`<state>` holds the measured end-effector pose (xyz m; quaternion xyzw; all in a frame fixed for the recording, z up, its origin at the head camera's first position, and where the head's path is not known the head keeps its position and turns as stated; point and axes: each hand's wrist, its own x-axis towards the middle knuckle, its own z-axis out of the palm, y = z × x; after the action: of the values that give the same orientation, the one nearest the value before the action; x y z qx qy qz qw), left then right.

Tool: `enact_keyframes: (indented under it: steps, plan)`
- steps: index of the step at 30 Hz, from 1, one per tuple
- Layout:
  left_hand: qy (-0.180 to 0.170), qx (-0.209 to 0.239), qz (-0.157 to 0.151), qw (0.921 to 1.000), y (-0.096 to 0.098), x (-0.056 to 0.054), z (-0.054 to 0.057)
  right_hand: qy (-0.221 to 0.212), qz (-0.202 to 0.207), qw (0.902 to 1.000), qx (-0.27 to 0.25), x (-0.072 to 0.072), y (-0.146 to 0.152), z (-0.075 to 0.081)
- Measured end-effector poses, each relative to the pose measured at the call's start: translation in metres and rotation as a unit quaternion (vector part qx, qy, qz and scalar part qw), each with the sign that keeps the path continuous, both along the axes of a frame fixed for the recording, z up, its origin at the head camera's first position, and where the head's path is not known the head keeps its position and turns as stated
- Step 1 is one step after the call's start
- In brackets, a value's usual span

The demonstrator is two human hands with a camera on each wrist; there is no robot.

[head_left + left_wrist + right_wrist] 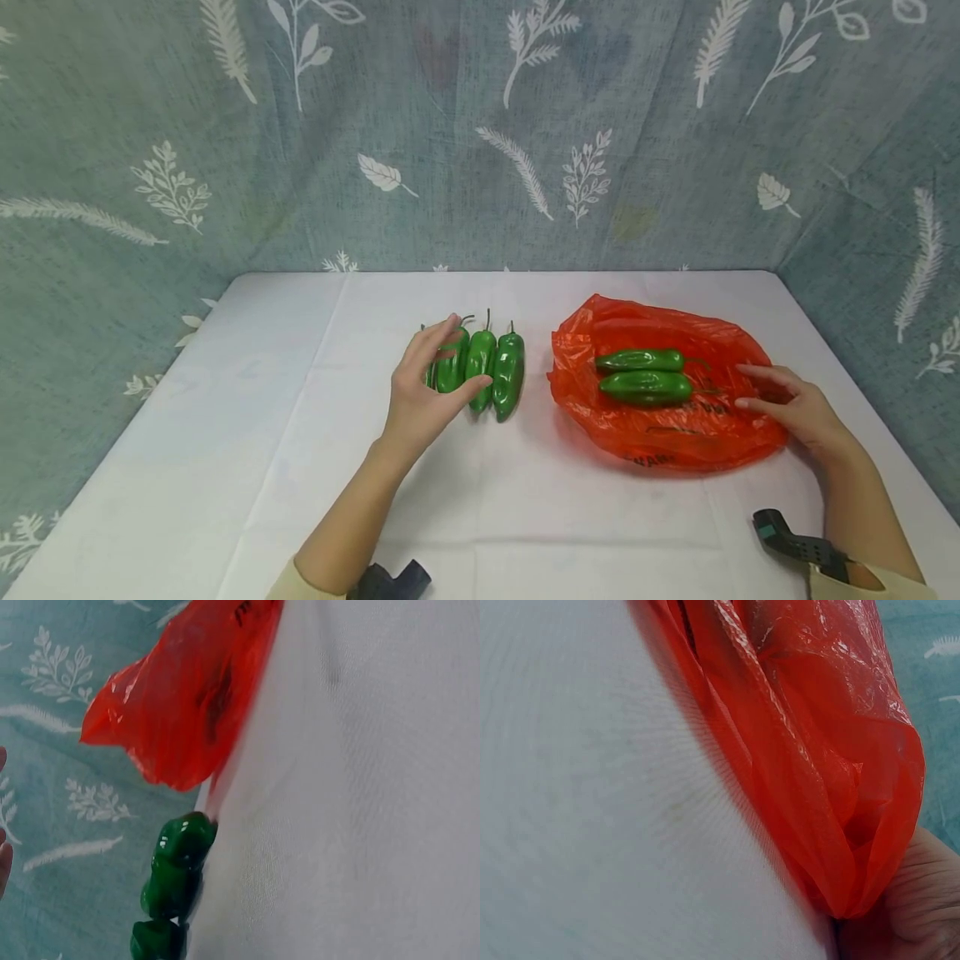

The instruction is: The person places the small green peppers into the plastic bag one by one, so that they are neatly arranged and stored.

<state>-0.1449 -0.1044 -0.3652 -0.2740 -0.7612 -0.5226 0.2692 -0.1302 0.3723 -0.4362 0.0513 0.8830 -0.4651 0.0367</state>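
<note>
Several glossy green chili peppers point(509, 375) lie side by side on the white tabletop, stems pointing away. My left hand point(420, 387) hovers over the left end of this row, thumb spread from the fingers, partly hiding the peppers there. Its fingertips point(3, 862) just enter the left wrist view, apart from the peppers point(176, 877). Two more green peppers point(647, 388) lie lengthwise on a crumpled red plastic bag point(712, 437), stems to the right. At the bag's right edge, my right hand point(806, 412) touches the plastic with finger and thumb parted.
Dark wrist cameras sit near both wrists, the right one point(787, 537) above the table point(585, 525). Behind the table and along its sides hangs a grey-green cloth point(450, 225) with white leaf prints. Dark lettering shows on the bag's front.
</note>
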Motion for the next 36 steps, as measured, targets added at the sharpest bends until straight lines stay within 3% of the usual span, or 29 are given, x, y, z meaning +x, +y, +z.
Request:
enact_keyframes:
  steps: [10,21,36]
  plan:
    - [-0.051,-0.003,0.058,0.997,-0.014,-0.008,0.0,0.0,-0.003,1.0,-0.009,0.001,-0.002,0.001]
    - [-0.102,0.03,0.082,0.991,-0.027,-0.019,-0.013,0.011,0.001,0.9999,0.001,0.0,0.0,-0.001]
    - [-0.171,0.01,0.13,0.9766,-0.038,-0.029,-0.03,0.001,0.0,1.0,-0.009,0.0,-0.001,0.002]
